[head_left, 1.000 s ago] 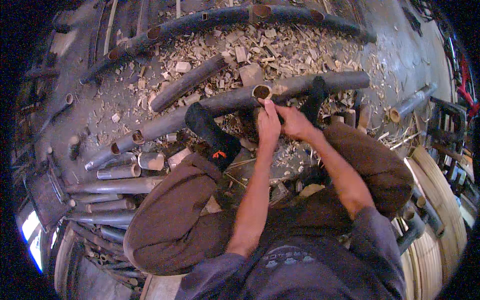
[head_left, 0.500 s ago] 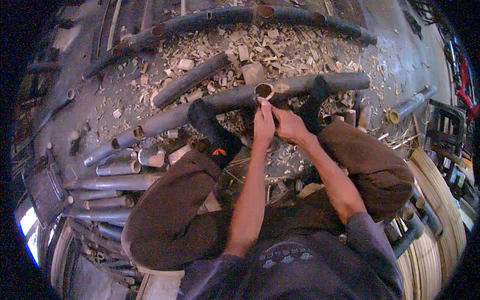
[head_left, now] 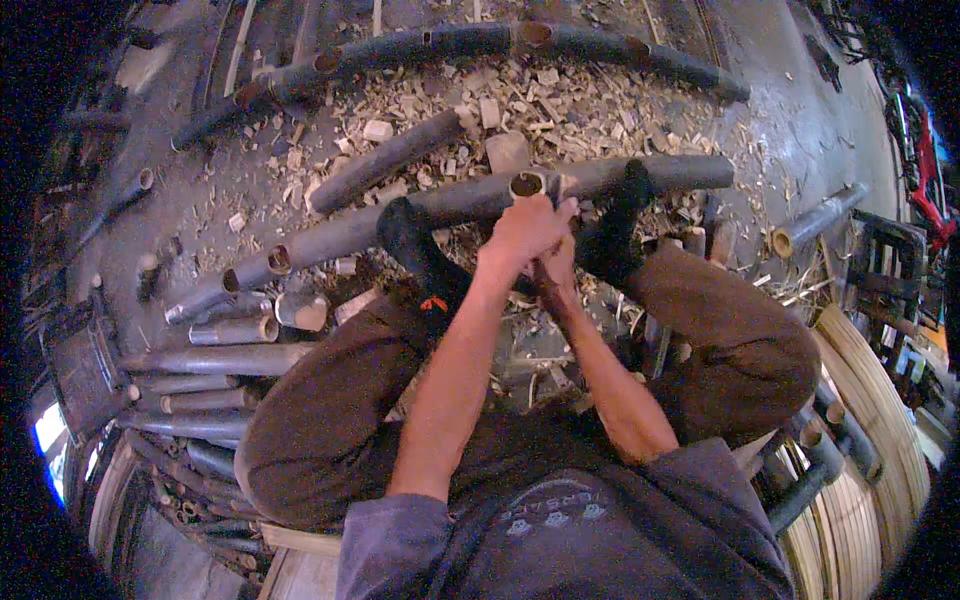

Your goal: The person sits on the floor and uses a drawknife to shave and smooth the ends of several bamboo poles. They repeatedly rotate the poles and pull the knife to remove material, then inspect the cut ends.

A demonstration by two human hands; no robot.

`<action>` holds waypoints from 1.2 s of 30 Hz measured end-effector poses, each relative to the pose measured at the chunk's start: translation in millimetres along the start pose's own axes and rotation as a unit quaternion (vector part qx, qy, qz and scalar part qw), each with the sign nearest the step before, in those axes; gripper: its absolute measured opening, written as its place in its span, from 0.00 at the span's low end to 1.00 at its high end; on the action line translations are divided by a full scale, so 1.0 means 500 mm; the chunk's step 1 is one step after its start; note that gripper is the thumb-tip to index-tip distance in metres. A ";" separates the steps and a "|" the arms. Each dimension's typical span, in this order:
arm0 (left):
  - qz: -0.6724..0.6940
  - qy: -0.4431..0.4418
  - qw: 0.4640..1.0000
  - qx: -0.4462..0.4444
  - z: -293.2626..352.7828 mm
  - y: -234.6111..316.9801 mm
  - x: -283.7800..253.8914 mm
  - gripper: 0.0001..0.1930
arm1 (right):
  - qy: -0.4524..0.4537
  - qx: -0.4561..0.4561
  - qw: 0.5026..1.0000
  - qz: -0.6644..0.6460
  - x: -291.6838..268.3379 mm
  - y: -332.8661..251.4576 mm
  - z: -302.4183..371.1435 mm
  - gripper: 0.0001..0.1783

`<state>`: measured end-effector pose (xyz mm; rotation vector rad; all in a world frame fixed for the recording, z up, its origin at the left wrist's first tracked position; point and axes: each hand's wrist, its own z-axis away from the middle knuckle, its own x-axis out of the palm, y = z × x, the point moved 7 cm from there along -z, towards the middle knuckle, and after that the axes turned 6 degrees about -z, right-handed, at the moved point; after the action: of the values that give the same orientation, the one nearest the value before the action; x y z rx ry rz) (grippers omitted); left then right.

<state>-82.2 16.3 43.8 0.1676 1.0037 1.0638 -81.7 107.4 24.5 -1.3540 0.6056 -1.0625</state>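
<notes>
Left hand (head_left: 520, 233) and right hand (head_left: 560, 262) were bunched together by the holed pole (head_left: 455, 203), their grip hidden; laid across the floor (head_left: 800, 140), it was judged stiff, fairly heavy, best held toward its ends.

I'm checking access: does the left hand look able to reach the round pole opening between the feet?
Likely yes: the left hand is close by, and the round pole opening looks mostly uncovered.

Workshop, woodworking kind. Chips and shavings (head_left: 590, 115) thick over a grey floor (head_left: 800, 140). 2 long round poles (head_left: 480, 40), openings cut in their sides, lie across it. Shorter cut lengths (head_left: 220, 361) heaped at left; long pale strips (head_left: 870, 400) stacked at right. Edges of the room dim, cluttered.
</notes>
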 end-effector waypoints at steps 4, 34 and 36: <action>-0.012 -0.018 1.000 0.006 0.048 0.063 0.005 0.34 | 0.015 0.097 0.995 -0.015 -0.040 0.005 0.021 0.23; 0.080 -0.050 0.995 0.031 -0.013 0.054 0.062 0.38 | -0.055 0.158 0.970 0.176 -0.118 0.070 -0.020 0.21; 0.152 0.029 0.988 -0.013 -0.027 0.034 0.075 0.35 | -0.136 0.144 0.947 0.254 -0.143 0.055 -0.050 0.22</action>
<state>-99.3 50.1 22.6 0.2768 1.0377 1.3661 -127.3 154.7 -21.7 -0.9878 0.5287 -0.5098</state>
